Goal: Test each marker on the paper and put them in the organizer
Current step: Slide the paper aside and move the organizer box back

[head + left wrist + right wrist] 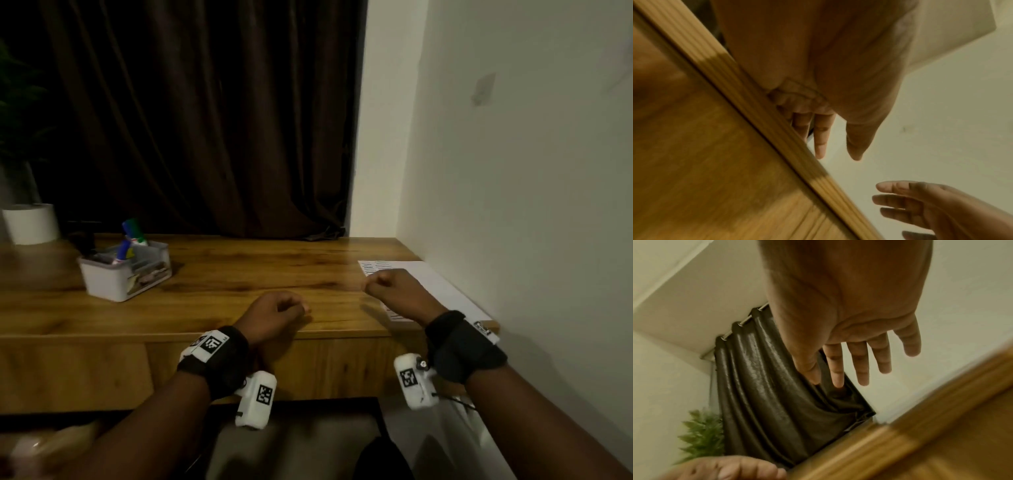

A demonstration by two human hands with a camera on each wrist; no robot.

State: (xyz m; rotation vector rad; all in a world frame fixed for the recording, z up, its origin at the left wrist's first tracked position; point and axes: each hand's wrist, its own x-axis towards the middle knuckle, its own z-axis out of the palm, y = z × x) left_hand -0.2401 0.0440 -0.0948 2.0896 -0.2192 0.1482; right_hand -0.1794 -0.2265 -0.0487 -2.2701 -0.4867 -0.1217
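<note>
A white organizer [113, 284] stands at the back left of the wooden desk [239, 274], with several markers [132, 236] upright in it, blue and green caps showing. A white paper [442, 291] with dark test strokes lies at the desk's right end by the wall. My left hand [279, 308] hovers over the desk's front edge, loosely curled and holding nothing. My right hand [394, 286] hovers over the paper's left part, also holding nothing. In the left wrist view its fingers [820, 139] hang relaxed; in the right wrist view the fingers [861, 365] are nearly straight.
A white pot [32, 222] with a green plant sits at the far left corner. A dark brown curtain [205, 120] hangs behind the desk. A pale wall [513, 188] borders the desk on the right. A small dark object [85, 236] stands behind the organizer.
</note>
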